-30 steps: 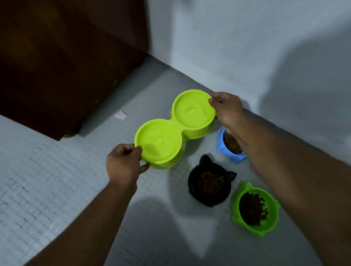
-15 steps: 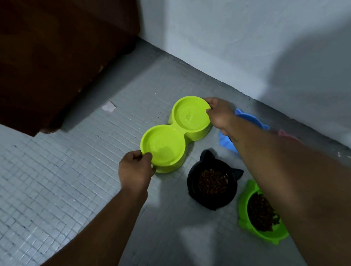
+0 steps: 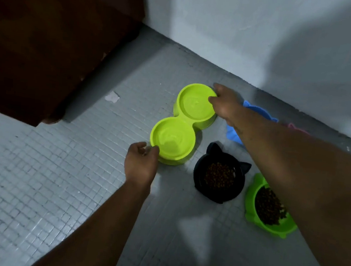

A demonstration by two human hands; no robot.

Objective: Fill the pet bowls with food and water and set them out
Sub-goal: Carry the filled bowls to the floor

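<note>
Got the lime double bowl (image 3: 185, 123) sitting on the tiled floor (image 3: 61, 165) near the wall, just beside the black kibble bowl (image 3: 212, 151). My left hand (image 3: 141, 161) is pinching the near rim and my right hand (image 3: 226, 103) is curled over the far rim, thumb on top. Both wells look like they have water in them, so I reckon the trick is letting go of both ends gently and level, with no last-second nudge, or it'll slosh.
</note>
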